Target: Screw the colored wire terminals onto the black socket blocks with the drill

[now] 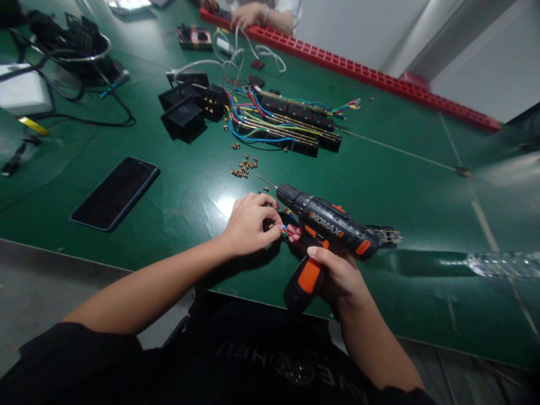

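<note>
Head view: far left of and beyond the left hand [251, 225], a bowl [103, 52] holds black parts [78, 36]; that hand curls narrowly at coloured wires [288, 231], grip unclear; the right hand [340, 273] clasps a drill [323, 216] beside it

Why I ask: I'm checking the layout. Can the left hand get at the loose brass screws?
Probably yes: nothing visible separates the left hand from the screws, though it's working at coloured wires.
</note>
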### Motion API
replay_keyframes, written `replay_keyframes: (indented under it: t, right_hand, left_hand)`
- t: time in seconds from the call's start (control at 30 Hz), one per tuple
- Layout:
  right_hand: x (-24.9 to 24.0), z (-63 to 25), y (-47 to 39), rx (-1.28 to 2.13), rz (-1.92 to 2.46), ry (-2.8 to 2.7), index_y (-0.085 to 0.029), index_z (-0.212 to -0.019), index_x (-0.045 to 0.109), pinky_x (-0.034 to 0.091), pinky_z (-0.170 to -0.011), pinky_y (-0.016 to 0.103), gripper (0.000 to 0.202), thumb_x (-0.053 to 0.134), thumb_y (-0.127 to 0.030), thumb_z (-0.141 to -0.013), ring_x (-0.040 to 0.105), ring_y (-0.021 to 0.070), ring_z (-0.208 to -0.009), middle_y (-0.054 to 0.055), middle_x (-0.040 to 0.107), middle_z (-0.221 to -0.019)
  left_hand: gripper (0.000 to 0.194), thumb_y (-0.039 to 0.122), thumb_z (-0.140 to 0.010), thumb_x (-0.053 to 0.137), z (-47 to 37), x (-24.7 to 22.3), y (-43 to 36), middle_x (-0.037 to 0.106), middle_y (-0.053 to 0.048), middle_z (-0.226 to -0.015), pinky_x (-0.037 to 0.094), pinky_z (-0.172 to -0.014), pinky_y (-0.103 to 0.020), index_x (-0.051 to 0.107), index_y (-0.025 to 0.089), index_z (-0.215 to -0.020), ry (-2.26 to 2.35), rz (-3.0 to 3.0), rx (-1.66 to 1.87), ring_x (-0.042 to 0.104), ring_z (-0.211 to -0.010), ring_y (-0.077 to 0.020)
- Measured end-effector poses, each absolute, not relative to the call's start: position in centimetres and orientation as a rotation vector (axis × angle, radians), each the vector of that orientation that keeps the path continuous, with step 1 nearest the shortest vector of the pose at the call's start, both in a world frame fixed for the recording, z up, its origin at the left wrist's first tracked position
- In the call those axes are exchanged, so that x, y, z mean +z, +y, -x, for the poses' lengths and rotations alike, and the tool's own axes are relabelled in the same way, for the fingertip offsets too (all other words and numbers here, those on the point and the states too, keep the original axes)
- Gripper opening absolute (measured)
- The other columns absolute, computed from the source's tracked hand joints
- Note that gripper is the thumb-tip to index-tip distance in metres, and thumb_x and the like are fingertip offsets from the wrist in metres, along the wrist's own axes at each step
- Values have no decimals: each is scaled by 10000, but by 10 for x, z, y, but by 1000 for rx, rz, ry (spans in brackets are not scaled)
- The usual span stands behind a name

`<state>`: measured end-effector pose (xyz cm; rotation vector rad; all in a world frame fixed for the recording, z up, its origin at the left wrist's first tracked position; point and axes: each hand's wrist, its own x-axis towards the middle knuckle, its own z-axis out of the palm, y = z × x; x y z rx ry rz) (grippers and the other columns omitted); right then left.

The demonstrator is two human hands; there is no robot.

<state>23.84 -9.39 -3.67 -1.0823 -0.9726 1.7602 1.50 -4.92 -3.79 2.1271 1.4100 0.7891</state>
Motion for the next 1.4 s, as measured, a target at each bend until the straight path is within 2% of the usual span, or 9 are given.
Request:
replay_keyframes:
  t: [0.17, 0.37, 0.53, 0.77, 1.0, 1.4]
  right_hand:
    - [-33, -236, -96, 1707, 1120, -1037, -248, -1218, 743, 463, -1227, 506, 420, 817, -324, -811, 678, 264, -1226, 48, 712, -1331]
    - [-30, -230, -95, 1664, 1123, -1081, -265, -1122, 768, 469, -1218, 486, 317, 795, -305, -809, 682, 253, -1194, 35, 745, -1223]
    - [-32, -226, -95, 1741, 1101, -986, -263, -1194, 747, 472, -1229, 498, 400, 797, -332, -803, 686, 266, -1238, 40, 741, -1267]
    - [-31, -220, -96, 1678, 1100, -867, -257, -1262, 721, 521, -1181, 524, 538, 828, -333, -740, 733, 280, -1129, 43, 769, -1175]
    - [-34, -225, -97, 1743, 1099, -954, -280, -1344, 686, 474, -1228, 520, 559, 811, -370, -807, 680, 286, -1263, 53, 743, -1267]
    - [-35, -227, -97, 1725, 1111, -981, -277, -1327, 707, 459, -1243, 519, 527, 806, -349, -814, 681, 284, -1258, 45, 746, -1260]
  left_hand:
    - [219, 375, -883, 626, -15, -38, -49, 695, -63, -1063, 436, -888, -452, 787, 235, -833, 1427, -2134, 771, 589, -978, -260]
    - [221, 375, -896, 629, -15, -39, -50, 692, -69, -1035, 442, -874, -456, 779, 230, -825, 1406, -2135, 802, 581, -959, -262]
    - [201, 355, -885, 636, -15, -40, -49, 690, -74, -1083, 465, -936, -484, 789, 230, -847, 1360, -2103, 838, 595, -1018, -271]
    - [189, 320, -847, 616, -13, -43, -48, 686, -90, -1111, 480, -938, -479, 752, 191, -823, 1298, -2127, 916, 613, -1009, -265]
    - [164, 313, -821, 623, -13, -39, -47, 691, -68, -1145, 448, -959, -491, 753, 214, -824, 1348, -2124, 811, 604, -1041, -276]
    - [142, 304, -827, 621, -11, -40, -43, 673, -52, -1060, 434, -975, -478, 740, 227, -826, 1297, -2085, 783, 572, -1028, -265]
